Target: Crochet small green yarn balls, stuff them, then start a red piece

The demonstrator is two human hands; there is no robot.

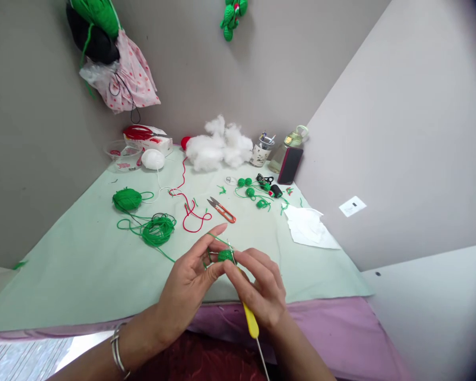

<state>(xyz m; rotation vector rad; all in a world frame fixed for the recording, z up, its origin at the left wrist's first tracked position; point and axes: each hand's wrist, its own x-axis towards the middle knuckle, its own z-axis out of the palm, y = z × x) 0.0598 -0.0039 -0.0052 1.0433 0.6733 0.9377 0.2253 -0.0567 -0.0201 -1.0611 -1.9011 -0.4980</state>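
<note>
Between my hands is a small green crochet piece point(225, 255), its lower part hidden by fingers. My left hand point(190, 275) pinches it from the left, with green yarn wrapped over the raised index finger. My right hand point(261, 283) grips a crochet hook point(250, 320) by its yellow handle; the thin metal tip meets the top of the green piece. A strand runs from my left hand back to a loose coil of green yarn point(158, 230) and a green yarn ball point(127, 199). Orange thread snips point(222, 210) lie just beyond my hands.
White stuffing point(218, 148) is heaped at the back, beside a pen cup point(261, 152), a bottle point(287, 151) and a phone point(290, 165). Several small green crochet balls point(250, 192) lie right of centre, near white paper point(310, 227). Red yarn point(192, 219) trails left of the snips.
</note>
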